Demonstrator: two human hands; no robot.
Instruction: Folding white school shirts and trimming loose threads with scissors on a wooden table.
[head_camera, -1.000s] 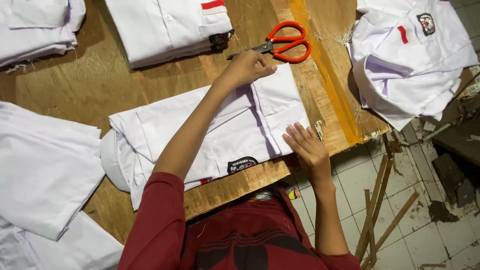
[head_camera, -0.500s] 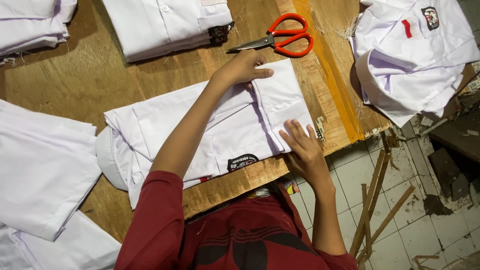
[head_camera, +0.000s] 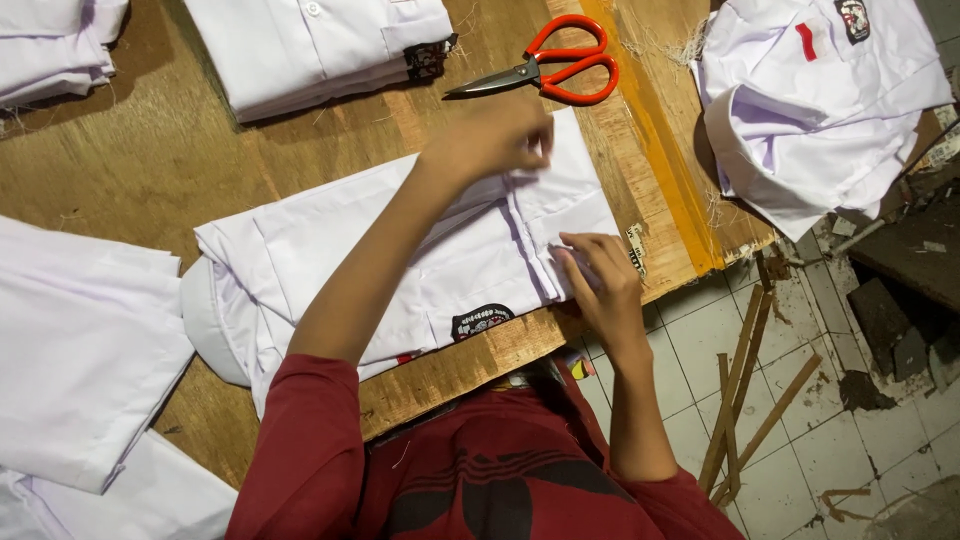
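- The white shirt (head_camera: 400, 270) lies flat across the middle of the desk (head_camera: 130, 170), its lower side running along the near edge, collar end toward the left.
- Left hand (head_camera: 495, 140) is up at the far side of the shirt, fingers curled and pinched on a fold of cloth near its right end; it has hold of fabric only.
- Right hand (head_camera: 600, 285) sits at the near right corner of the shirt, fingers bent down onto the folded edge, pressing and pinching it just where the desk's near edge drops off.
- To do this well, I'd say both pinches want to line up so the crease runs straight across between them, with the cloth taut and no bubble in the middle.
- Watch that near corner: it is right at the desk's edge, so a loose grip could let the fold slide off toward the tiled floor (head_camera: 860, 440).
- The orange-handled scissors (head_camera: 545, 68) lie closed near the far edge, just beyond the left hand, untouched.
- Folded shirts (head_camera: 310, 45) are stacked at the far edge, another crumpled shirt (head_camera: 820, 110) at the right corner.
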